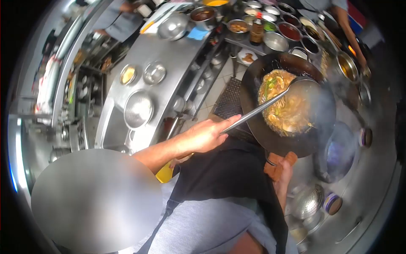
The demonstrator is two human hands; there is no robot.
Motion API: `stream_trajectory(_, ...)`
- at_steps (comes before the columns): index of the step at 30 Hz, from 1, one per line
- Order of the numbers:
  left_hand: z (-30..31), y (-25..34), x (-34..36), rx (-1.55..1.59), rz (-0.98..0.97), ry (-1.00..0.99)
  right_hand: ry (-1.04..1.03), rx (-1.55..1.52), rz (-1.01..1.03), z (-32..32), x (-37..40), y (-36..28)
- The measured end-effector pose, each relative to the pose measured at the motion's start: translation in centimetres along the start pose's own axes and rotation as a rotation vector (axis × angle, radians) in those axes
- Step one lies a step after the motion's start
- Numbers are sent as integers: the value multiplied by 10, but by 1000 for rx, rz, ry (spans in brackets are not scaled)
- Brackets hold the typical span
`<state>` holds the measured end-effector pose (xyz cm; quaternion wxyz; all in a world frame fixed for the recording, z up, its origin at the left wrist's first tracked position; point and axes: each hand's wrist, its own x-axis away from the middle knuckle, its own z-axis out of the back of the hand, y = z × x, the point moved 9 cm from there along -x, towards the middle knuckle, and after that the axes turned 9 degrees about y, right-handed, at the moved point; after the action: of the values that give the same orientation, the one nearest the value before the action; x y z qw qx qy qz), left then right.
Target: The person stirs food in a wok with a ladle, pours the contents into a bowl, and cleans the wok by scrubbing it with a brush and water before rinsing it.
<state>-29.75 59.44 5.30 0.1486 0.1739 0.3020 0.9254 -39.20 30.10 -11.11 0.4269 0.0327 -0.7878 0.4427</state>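
My left hand [207, 136] is wrapped round the long metal handle of a ladle [265, 104]. The bowl of the ladle reaches the far side of a large dark wok [253, 99]. In the wok lies a brown, saucy mix of food [277, 116] with green pieces; steam blurs its right side. Near the wok's close rim, my right hand [284, 171] grips a folded brown cloth [274, 166] at the wok's handle. The cloth hides part of that hand's fingers.
On the left, a steel counter [127, 89] bears several metal bowls. Seasoning pots and a red-capped bottle [256, 30] stand beyond the wok. A second wok [338, 154] and a perforated strainer [308, 201] are at right. A co-worker's arm [352, 36] reaches in at upper right.
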Motion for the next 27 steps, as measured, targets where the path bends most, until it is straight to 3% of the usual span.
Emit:
stream_trajectory(2, 11, -28, 16, 9, 46, 88, -62, 6, -15, -30, -2, 14)
stream_trajectory(4, 15, -48, 36, 10, 164, 55, -86, -13, -29, -46, -4, 28)
stream_trajectory(6, 9, -69, 45, 198, 241, 155, -229, 19, -209, -53, -3, 48)
stream_trajectory(9, 7, -86, 50, 239, 202, 300, -144, 11, -174, -44, -12, 65)
stream_trajectory(11, 13, -92, 53, 172, 301, 295, -177, -40, -169, -61, 2, 68)
stream_trajectory(16, 19, -72, 22, -8, 180, 316, -67, -145, -112, -35, 12, 61)
stream_trajectory(18, 11, -47, 1, 53, 33, 343, -54, -186, -69, -14, 14, 53)
stream_trajectory(20, 1, -40, -26, 73, 119, 225, -74, -179, -127, -6, 7, 59)
stream_trajectory(21, -6, -29, -39, 99, 44, 227, -77, -194, -116, 4, 8, 56)
stream_trajectory(23, -35, -20, -74, 171, -102, 205, -270, 310, 333, 10, 20, 26)
stream_trajectory(24, -44, -14, -92, 210, -152, 194, -129, -14, 213, 26, 22, 22)
stream_trajectory(25, -58, -6, -106, 255, -34, 67, -11, -313, 67, 36, 23, 25)
stream_trajectory(27, -91, 0, -148, 221, -193, 48, 87, -366, 126, 56, 11, 15)
